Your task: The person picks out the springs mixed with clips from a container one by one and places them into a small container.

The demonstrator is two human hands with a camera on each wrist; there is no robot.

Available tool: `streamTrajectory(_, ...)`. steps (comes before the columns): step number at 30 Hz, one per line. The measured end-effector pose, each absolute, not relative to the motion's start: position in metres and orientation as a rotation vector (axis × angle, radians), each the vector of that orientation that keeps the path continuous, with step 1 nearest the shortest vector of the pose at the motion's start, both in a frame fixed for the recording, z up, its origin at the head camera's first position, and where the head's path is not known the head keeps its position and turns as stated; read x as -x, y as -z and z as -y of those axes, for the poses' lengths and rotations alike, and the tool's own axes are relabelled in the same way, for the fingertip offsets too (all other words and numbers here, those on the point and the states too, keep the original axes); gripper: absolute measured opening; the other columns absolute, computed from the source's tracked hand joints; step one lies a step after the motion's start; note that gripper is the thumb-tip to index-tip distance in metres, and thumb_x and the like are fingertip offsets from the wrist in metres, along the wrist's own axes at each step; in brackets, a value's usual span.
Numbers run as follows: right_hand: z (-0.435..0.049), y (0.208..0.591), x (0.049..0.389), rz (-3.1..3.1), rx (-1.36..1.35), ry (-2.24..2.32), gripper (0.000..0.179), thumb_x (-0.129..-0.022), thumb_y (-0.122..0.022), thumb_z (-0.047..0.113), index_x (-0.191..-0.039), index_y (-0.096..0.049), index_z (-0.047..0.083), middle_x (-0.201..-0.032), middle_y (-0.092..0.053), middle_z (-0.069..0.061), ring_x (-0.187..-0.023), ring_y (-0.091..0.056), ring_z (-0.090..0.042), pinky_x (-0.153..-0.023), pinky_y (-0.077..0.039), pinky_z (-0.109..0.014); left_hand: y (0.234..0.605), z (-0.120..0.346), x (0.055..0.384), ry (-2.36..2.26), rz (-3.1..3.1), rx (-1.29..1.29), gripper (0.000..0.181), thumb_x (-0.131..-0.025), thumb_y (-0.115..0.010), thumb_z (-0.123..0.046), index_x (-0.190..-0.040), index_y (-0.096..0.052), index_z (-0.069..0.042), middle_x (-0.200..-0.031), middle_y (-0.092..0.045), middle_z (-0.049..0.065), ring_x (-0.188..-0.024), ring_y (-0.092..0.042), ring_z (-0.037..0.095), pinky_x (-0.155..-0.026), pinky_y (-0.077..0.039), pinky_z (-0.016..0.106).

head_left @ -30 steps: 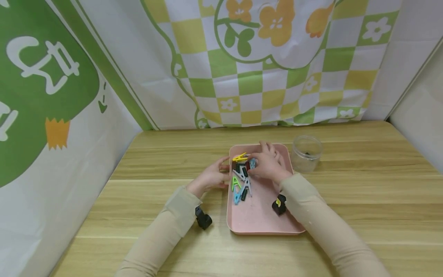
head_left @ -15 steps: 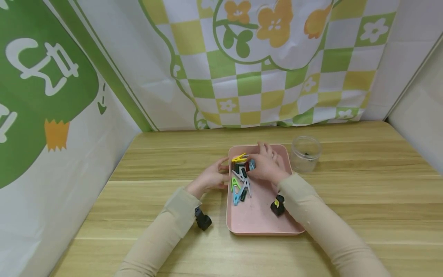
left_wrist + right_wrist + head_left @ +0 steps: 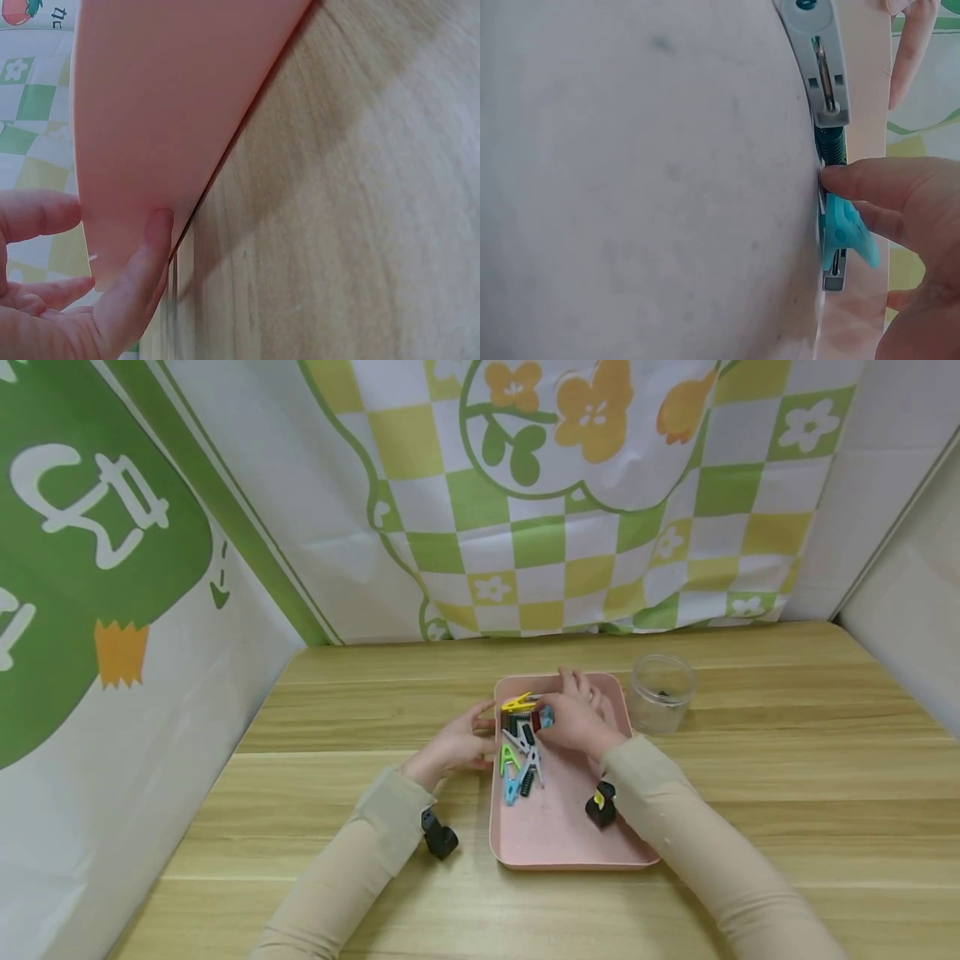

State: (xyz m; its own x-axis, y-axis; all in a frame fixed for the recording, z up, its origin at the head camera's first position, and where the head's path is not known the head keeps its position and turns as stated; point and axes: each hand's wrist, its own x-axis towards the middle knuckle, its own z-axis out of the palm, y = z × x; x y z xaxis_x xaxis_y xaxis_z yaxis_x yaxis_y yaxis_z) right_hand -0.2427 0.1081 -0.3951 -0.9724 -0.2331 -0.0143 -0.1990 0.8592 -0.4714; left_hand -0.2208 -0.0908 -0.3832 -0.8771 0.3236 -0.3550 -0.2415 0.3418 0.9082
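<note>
A shallow pink tray (image 3: pixel 570 827) holds several plastic clothespins and dark ridged, coil-like pieces toward its left side. My left hand (image 3: pixel 459 745) is at the tray's left wall, thumb against the outer face and fingertips at the rim in the left wrist view. My right hand (image 3: pixel 576 720) reaches into the tray's far half. Its thumb and forefinger are bent around a light blue clothespin (image 3: pixel 844 229) and a dark red piece (image 3: pixel 536 720); I cannot tell whether it pinches either one. In the right wrist view the thumb tip touches near a dark green coil (image 3: pixel 831 142), below a grey clothespin (image 3: pixel 821 67).
A clear round jar (image 3: pixel 662 702) with something small and dark inside stands right of the tray. Yellow (image 3: pixel 517 702) and green (image 3: pixel 508 758) clothespins lie in the tray. The wooden table (image 3: pixel 375 693) meets a printed cloth (image 3: pixel 540 560) at the back.
The head view has shifted very slightly. Both hands stay in the same places, and the tray's contents look unchanged.
</note>
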Motion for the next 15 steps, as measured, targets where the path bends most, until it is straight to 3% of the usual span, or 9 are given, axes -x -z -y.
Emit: streamTrajectory(15, -0.1106, 0.3971, 0.2425, -2.971, 0.405, 0.750, 0.031, -0.080, -0.072, 0.016, -0.109, -0.068, 0.010, -0.155, -0.009, -0.026, -0.141, 0.000, -0.046, -0.111, -0.004, -0.065, 0.3821, 0.0895, 0.2190, -1.580, -2.116, -0.097, 0.080, -0.086, -0.055, 0.009, -0.152, -0.016, -0.013, -0.148, -0.030, 0.026, -0.120, -0.051, 0.041, -0.088, -0.054, 0.048)
